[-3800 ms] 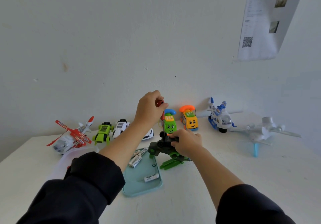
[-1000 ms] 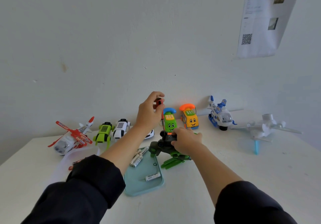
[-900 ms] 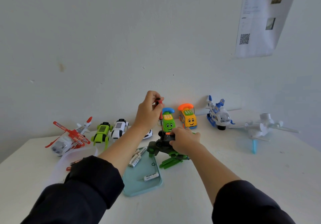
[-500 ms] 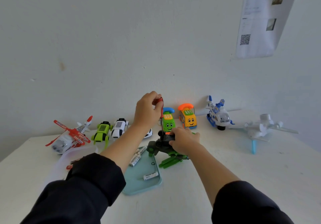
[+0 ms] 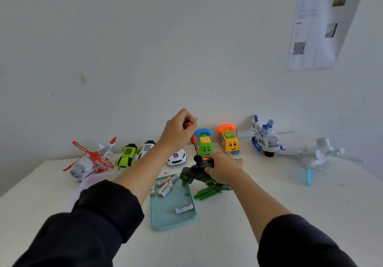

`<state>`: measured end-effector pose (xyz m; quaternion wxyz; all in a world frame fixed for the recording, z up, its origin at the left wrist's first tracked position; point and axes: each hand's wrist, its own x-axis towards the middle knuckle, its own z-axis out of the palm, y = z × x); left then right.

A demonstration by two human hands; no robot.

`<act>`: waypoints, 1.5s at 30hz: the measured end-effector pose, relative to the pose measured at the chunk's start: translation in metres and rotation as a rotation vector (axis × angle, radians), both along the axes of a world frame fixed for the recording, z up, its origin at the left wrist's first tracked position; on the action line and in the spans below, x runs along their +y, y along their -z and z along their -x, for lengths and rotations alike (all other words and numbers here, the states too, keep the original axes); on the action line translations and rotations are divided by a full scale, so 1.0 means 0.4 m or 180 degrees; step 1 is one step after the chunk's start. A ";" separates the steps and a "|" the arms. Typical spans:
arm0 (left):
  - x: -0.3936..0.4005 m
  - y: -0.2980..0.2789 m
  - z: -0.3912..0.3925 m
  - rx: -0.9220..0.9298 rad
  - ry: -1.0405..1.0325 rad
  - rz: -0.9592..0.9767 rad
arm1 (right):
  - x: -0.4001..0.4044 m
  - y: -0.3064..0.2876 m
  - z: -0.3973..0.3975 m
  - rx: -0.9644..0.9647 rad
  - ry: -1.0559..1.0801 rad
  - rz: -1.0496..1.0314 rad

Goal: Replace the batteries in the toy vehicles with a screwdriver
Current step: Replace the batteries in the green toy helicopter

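A dark green toy vehicle (image 5: 192,173) with bright green legs stands at the middle of the white table. My right hand (image 5: 224,168) grips it from the right, fingers curled over its black top. Above it my left hand (image 5: 178,131) holds a red-handled screwdriver (image 5: 193,139) upright, its thin shaft pointing down onto the toy's top. Several white batteries (image 5: 165,185) lie at the far end of a light blue tray (image 5: 165,219), and one more battery (image 5: 184,208) lies near its front.
Along the wall stand a red and white helicopter (image 5: 91,160), a lime green car (image 5: 127,154), two white cars (image 5: 177,157), a green phone car (image 5: 205,144), a yellow phone car (image 5: 229,141), a blue and white plane (image 5: 264,138) and a pale plane (image 5: 319,154). A small black ring (image 5: 187,194) lies on the tray.
My left hand has shifted its fingers around the screwdriver handle, staying above the toy. My right hand keeps its grip on the dark green toy.
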<state>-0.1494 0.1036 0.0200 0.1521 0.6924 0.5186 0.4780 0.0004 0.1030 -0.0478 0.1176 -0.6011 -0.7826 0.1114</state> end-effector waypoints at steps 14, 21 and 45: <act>-0.064 -0.020 0.111 -0.0437 -0.1171 -0.0067 | -0.013 0.006 0.026 -0.0313 0.0075 -0.0120; -0.052 0.155 0.204 0.1820 -0.1756 0.1423 | -0.015 0.015 0.010 -0.0193 0.0090 -0.0137; -0.081 0.261 0.190 0.1652 -0.1305 0.1790 | 0.015 0.037 -0.168 0.3152 0.0989 0.0834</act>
